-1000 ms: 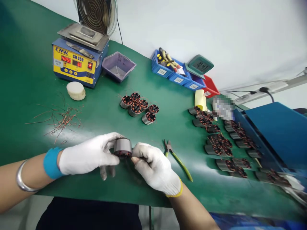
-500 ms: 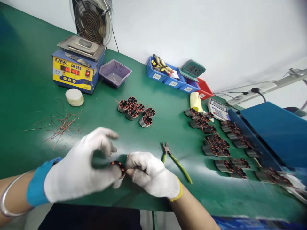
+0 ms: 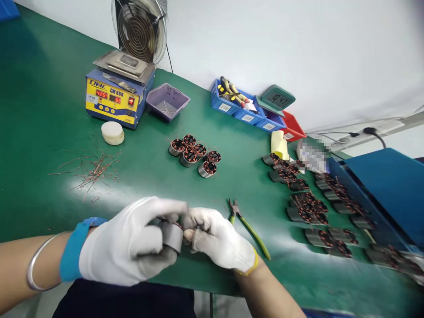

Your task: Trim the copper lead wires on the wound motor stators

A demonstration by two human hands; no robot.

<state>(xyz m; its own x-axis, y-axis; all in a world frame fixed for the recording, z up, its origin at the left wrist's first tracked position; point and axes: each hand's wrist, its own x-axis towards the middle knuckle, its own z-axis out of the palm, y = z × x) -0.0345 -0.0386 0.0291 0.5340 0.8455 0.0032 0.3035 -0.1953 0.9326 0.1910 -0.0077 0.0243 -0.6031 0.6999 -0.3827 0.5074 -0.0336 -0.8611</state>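
Note:
Both my hands wear white gloves and meet near the front edge of the green table [image 3: 43,92]. My left hand [image 3: 129,243] is closed round a small grey motor stator [image 3: 172,236], thumb under it and fingers over the top. My right hand [image 3: 218,240] is closed in a pinch against the stator's right end; what its fingertips hold is hidden. A green-handled pair of cutters [image 3: 247,225] lies on the table just right of my right hand.
A cluster of wound stators [image 3: 194,155] stands mid-table, and several more lie in rows [image 3: 308,203] at the right beside a blue box [image 3: 387,185]. At the back are a yellow-blue solder pot [image 3: 114,97], a fan [image 3: 141,26], a purple tray [image 3: 167,101], blue bins [image 3: 238,108]. Copper wire scraps [image 3: 91,170] lie left.
My left hand's fingers, spread half a second ago, have closed over the stator, and it has turned so that its grey side shows. Both hands stayed near the table's front edge.

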